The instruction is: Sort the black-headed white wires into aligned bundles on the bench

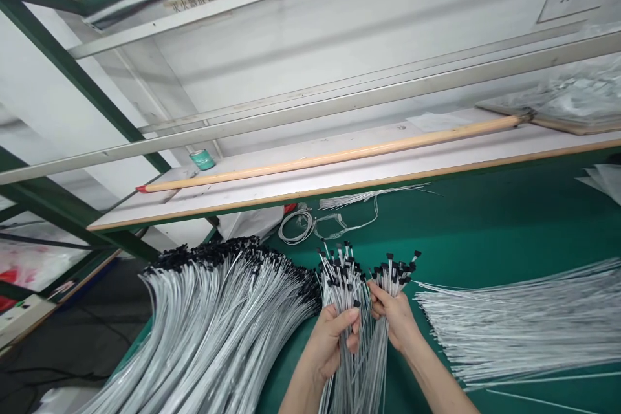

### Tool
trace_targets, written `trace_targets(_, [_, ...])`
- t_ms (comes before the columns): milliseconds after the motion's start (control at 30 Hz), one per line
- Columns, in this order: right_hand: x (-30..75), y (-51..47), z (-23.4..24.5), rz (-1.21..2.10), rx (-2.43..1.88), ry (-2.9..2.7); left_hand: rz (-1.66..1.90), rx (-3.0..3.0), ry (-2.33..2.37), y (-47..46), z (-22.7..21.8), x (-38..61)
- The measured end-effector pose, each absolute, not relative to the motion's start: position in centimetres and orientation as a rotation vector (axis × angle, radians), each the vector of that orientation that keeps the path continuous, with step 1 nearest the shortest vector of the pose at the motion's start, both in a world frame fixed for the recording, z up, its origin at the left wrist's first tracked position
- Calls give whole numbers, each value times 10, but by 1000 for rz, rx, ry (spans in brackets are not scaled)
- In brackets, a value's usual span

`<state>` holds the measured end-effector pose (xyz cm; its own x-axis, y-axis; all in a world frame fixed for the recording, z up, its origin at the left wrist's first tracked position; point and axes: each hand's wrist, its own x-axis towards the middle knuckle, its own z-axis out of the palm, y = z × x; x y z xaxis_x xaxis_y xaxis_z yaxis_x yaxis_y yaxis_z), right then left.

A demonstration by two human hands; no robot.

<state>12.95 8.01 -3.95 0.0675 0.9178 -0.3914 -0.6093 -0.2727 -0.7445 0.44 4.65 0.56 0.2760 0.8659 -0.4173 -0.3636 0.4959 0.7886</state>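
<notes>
My left hand (332,339) is closed around a bundle of thin white wires with black tips (339,278), held upright over the green table. My right hand (395,317) grips a second, smaller bunch of the same black-tipped wires (395,268) right beside it; the two bunches touch lower down between my hands. The black tips fan out just above my fingers.
A large heap of black-tipped wires (213,323) lies to the left. Loose white wires (524,320) spread on the green table (485,226) at right. Behind are a white shelf (339,171) with a wooden stick (339,155), a green tape roll (202,159) and coiled wire (297,226).
</notes>
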Motion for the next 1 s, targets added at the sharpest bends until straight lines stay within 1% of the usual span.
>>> trace_targets(133, [132,72,-31,1591,-950,-466,931,612,989,48,1,4])
trace_targets(333, [128,62,-20,1729,-960,-679,919,608,1009,50,-3,6])
trace_targets(667, [134,77,-16,1531,-963,-571,908,643,1120,51,0,4])
trace_targets(1000, [131,86,-16,1498,-1044,-555,874,696,1168,49,-6,19])
